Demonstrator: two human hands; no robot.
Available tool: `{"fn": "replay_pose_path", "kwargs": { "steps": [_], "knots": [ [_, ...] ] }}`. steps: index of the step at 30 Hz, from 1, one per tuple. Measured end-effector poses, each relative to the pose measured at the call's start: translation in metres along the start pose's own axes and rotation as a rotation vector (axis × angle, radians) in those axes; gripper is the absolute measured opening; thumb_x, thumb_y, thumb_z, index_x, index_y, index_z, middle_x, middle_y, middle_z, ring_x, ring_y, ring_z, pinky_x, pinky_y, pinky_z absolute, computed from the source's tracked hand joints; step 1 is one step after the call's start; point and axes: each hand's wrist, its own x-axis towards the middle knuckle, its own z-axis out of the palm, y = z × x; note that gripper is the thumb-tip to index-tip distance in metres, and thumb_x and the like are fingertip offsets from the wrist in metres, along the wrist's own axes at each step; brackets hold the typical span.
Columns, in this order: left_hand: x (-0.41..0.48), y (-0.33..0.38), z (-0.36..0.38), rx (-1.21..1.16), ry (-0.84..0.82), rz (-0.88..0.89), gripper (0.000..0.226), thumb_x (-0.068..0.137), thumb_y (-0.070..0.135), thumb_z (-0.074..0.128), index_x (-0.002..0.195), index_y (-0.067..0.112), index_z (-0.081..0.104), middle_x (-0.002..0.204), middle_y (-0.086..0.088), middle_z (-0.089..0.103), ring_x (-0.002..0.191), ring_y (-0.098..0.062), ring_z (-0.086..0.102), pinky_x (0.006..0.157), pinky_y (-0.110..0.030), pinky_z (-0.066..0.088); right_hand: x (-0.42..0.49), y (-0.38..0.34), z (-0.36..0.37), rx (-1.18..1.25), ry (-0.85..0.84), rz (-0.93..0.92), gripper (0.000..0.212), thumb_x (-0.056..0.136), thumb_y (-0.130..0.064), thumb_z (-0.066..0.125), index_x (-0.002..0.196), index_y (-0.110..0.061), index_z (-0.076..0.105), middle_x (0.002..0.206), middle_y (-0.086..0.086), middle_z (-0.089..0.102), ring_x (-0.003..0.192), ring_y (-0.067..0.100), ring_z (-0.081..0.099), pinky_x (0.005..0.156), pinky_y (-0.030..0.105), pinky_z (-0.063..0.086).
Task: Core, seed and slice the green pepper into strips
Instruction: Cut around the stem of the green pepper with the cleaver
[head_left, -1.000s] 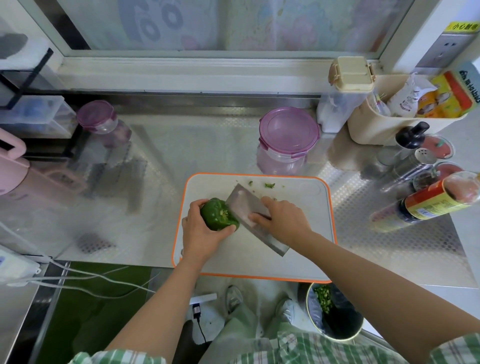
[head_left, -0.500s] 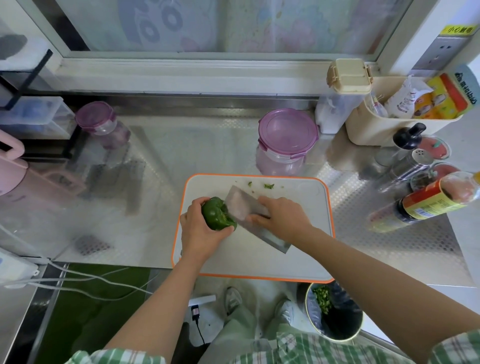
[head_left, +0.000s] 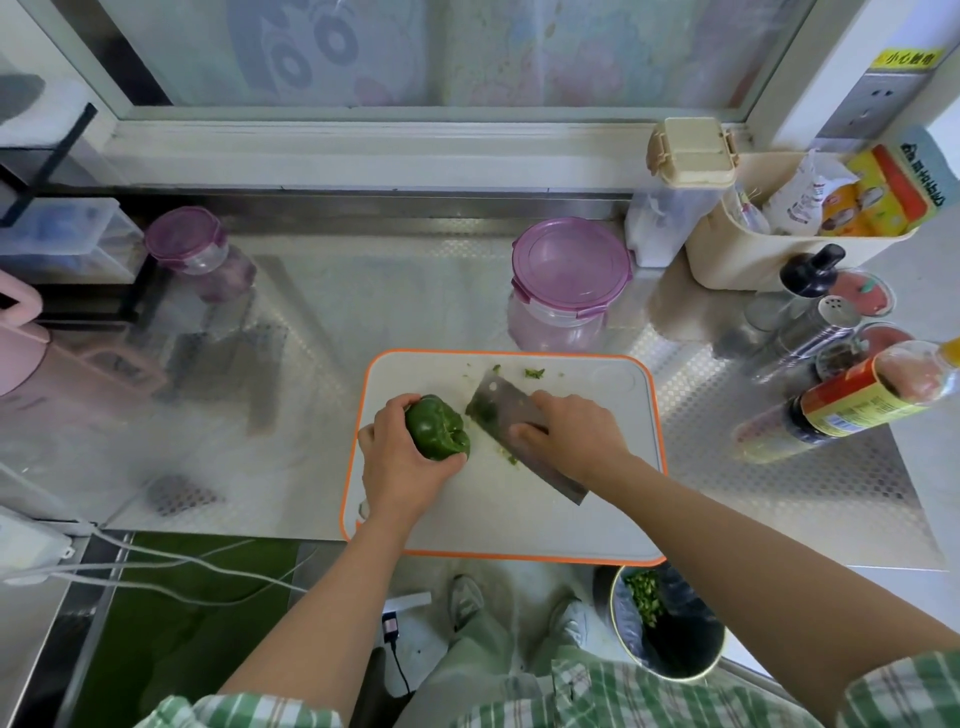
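- The left hand (head_left: 402, 462) curls round the green pepper (head_left: 436, 428), holding it whole on the left part of the orange-edged cutting board (head_left: 493, 519), which lies on the steel counter (head_left: 311, 364).
- The cleaver (head_left: 511, 415) is tilted, its blade tip just right of the pepper.
- The right hand (head_left: 566, 431) grips the cleaver, fingers wrapped over its top.
- Green scraps (head_left: 534, 372) lie at the board's far edge.

the cleaver (head_left: 498, 410) has its handle hidden inside the right hand (head_left: 569, 434). the left hand (head_left: 402, 462) covers the left side of the green pepper (head_left: 436, 428). the picture's edges cut off the sauce bottle (head_left: 857, 400) at the right and the pink jug (head_left: 21, 353) at the left.
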Motion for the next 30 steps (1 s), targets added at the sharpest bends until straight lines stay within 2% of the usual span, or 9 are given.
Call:
{"fn": "replay_pose_path", "kwargs": {
  "steps": [2, 6, 9, 12, 15, 17, 22, 25, 30],
  "knots": [
    [0.001, 0.000, 0.000, -0.010, 0.014, -0.012, 0.081, 0.058, 0.032, 0.088, 0.125, 0.030, 0.043, 0.123, 0.010, 0.050, 0.119, -0.019, 0.035, 0.082, -0.027, 0.036, -0.001, 0.002, 0.000, 0.015, 0.019, 0.018, 0.035, 0.097, -0.050, 0.043, 0.107, -0.017, 0.048, 0.091, 0.005, 0.061, 0.076, 0.024, 0.055, 0.061, 0.031, 0.037],
    [0.000, 0.002, 0.001, -0.050, 0.015, -0.008, 0.080, 0.058, 0.031, 0.088, 0.124, 0.029, 0.044, 0.117, 0.016, 0.047, 0.118, -0.017, 0.035, 0.082, -0.026, 0.033, -0.005, -0.012, 0.013, 0.043, -0.028, -0.003, 0.034, 0.096, -0.052, 0.045, 0.100, -0.019, 0.046, 0.097, 0.008, 0.064, 0.090, 0.031, 0.061, 0.066, 0.034, 0.040],
    [-0.002, -0.004, 0.000, -0.079, 0.032, -0.023, 0.080, 0.058, 0.029, 0.089, 0.125, 0.028, 0.044, 0.121, 0.012, 0.050, 0.118, -0.019, 0.037, 0.084, -0.027, 0.034, -0.008, -0.001, 0.015, 0.114, 0.004, 0.102, 0.036, 0.096, -0.051, 0.045, 0.107, -0.017, 0.050, 0.094, 0.007, 0.064, 0.087, 0.030, 0.062, 0.066, 0.035, 0.045],
    [-0.003, -0.008, 0.000, -0.126, 0.033, 0.000, 0.081, 0.056, 0.026, 0.090, 0.124, 0.028, 0.045, 0.116, 0.015, 0.047, 0.117, -0.019, 0.040, 0.087, -0.026, 0.035, -0.011, 0.001, 0.019, 0.070, -0.053, 0.023, 0.033, 0.096, -0.052, 0.045, 0.093, -0.020, 0.037, 0.081, 0.003, 0.054, 0.085, 0.032, 0.060, 0.062, 0.034, 0.037],
    [-0.003, -0.011, 0.000, -0.147, 0.022, 0.034, 0.083, 0.055, 0.024, 0.091, 0.123, 0.030, 0.044, 0.116, 0.015, 0.047, 0.117, -0.019, 0.043, 0.089, -0.026, 0.037, -0.009, 0.000, 0.017, 0.067, -0.037, 0.028, 0.035, 0.095, -0.055, 0.045, 0.095, -0.020, 0.040, 0.082, 0.003, 0.055, 0.085, 0.031, 0.060, 0.062, 0.033, 0.037],
    [-0.002, -0.013, 0.000, -0.174, 0.016, 0.042, 0.085, 0.052, 0.028, 0.091, 0.121, 0.034, 0.042, 0.117, 0.015, 0.048, 0.117, -0.020, 0.045, 0.091, -0.031, 0.042, -0.007, 0.003, 0.013, 0.103, -0.008, 0.066, 0.037, 0.095, -0.055, 0.046, 0.101, -0.019, 0.045, 0.085, 0.005, 0.058, 0.084, 0.031, 0.060, 0.063, 0.034, 0.039],
    [-0.001, -0.016, -0.001, -0.246, -0.005, 0.052, 0.085, 0.043, 0.047, 0.081, 0.117, 0.042, 0.038, 0.118, 0.012, 0.049, 0.114, -0.019, 0.050, 0.095, -0.034, 0.047, -0.004, 0.002, 0.013, 0.068, -0.020, -0.003, 0.040, 0.094, -0.056, 0.047, 0.103, -0.017, 0.048, 0.089, 0.007, 0.062, 0.087, 0.031, 0.061, 0.064, 0.034, 0.039],
    [-0.001, -0.018, -0.002, -0.322, 0.008, 0.019, 0.086, 0.043, 0.044, 0.081, 0.117, 0.036, 0.038, 0.116, 0.008, 0.050, 0.109, -0.018, 0.054, 0.092, -0.033, 0.050, -0.004, 0.002, 0.012, 0.134, 0.006, 0.043, 0.039, 0.093, -0.057, 0.046, 0.095, -0.019, 0.042, 0.082, 0.006, 0.057, 0.084, 0.033, 0.059, 0.063, 0.035, 0.039],
    [-0.001, -0.021, -0.002, -0.386, -0.012, 0.005, 0.086, 0.049, 0.031, 0.085, 0.118, 0.030, 0.034, 0.121, 0.004, 0.048, 0.109, -0.014, 0.056, 0.090, -0.028, 0.049, -0.006, 0.000, 0.021, 0.188, -0.011, 0.047, 0.042, 0.091, -0.061, 0.048, 0.094, -0.020, 0.043, 0.076, -0.001, 0.052, 0.083, 0.030, 0.060, 0.061, 0.033, 0.037]
  ]
}}
